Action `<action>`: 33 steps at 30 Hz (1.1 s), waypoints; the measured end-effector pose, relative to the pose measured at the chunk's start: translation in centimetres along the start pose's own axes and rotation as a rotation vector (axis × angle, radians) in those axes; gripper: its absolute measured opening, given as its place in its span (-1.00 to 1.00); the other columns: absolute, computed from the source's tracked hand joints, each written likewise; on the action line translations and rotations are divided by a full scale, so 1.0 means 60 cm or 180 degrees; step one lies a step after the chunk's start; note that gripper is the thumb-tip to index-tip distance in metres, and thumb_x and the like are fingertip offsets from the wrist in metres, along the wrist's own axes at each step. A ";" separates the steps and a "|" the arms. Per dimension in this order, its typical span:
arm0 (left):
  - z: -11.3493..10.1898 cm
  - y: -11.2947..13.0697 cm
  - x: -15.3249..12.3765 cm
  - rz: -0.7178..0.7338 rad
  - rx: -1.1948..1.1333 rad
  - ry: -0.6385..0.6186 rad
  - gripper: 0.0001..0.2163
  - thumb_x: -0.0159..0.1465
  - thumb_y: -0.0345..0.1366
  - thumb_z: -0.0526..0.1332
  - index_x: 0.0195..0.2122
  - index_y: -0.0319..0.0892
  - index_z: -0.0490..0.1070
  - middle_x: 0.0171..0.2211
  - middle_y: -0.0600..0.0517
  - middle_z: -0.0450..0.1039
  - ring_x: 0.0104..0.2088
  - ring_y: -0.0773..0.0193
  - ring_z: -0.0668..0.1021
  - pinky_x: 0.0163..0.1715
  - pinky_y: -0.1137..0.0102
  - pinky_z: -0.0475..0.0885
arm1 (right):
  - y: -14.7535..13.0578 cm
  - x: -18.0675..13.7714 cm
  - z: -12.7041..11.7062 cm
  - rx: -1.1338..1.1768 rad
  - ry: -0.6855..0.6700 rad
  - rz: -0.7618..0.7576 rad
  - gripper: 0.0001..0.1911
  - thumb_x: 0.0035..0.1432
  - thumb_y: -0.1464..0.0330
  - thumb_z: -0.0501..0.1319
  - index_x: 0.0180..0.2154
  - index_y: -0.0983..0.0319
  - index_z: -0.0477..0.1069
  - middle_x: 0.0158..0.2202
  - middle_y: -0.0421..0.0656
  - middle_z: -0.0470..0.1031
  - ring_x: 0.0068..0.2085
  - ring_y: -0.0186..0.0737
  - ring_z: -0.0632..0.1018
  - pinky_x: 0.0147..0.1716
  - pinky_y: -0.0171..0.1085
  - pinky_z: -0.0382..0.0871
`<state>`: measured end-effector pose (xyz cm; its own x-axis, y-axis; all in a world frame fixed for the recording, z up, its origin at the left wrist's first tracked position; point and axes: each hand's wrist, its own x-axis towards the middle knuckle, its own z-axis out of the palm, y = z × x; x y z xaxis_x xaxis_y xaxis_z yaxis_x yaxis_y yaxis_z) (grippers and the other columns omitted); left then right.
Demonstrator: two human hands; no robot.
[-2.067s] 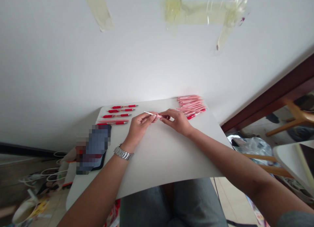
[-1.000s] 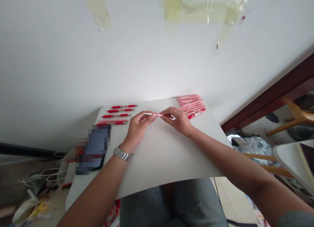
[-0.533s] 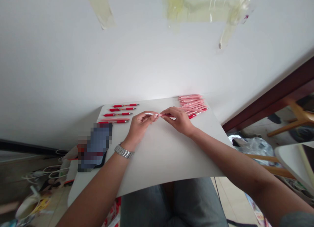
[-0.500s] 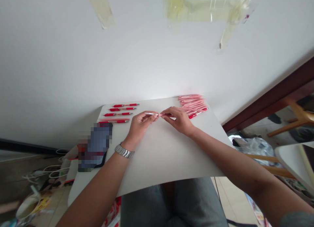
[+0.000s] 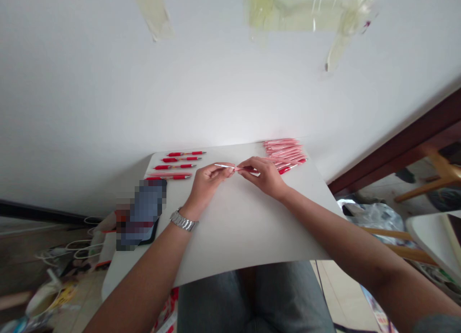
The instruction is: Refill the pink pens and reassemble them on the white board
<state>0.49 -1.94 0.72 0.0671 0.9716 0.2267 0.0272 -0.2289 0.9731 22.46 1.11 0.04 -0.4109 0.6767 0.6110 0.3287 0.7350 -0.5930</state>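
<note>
Near the middle of the table, both my hands are closed on a thin white-and-red stick that looks like a pen refill. My left hand pinches it, with the white end sticking out past the fingers to the left. Just to the right, my right hand grips its pinkish-red part, and a red bit shows under those fingers. Whether this is one piece or two joined parts I cannot tell. Behind my right hand lies a pile of slim pink sticks, with a red pen along its front.
Several red pens lie in a row at the table's back left. A blurred-out phone-like object rests at the left edge of the white table. The wall rises directly behind. Cables hang at the left.
The view has shifted very slightly. Both hands keep their pinch on the refill, and the white end tilts a little more downward to the right.
</note>
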 end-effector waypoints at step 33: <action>-0.048 -0.024 0.014 0.0710 0.2791 0.0082 -0.81 0.36 -0.37 0.22 -0.05 -0.15 0.58 -0.14 -0.08 0.52 -0.18 0.13 0.58 -0.11 0.23 0.52 | 0.023 0.001 -0.003 -0.0147 0.0200 0.0456 -0.79 0.44 0.21 0.26 -0.10 0.18 0.59 -0.29 -0.15 0.60 -0.30 -0.25 0.56 -0.25 -0.26 0.43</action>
<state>-2.37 -0.63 -0.37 0.1400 0.8979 0.4173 0.7671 -0.3648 0.5276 23.07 2.20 -0.65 -0.3034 0.7751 0.5543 0.4194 0.6309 -0.6527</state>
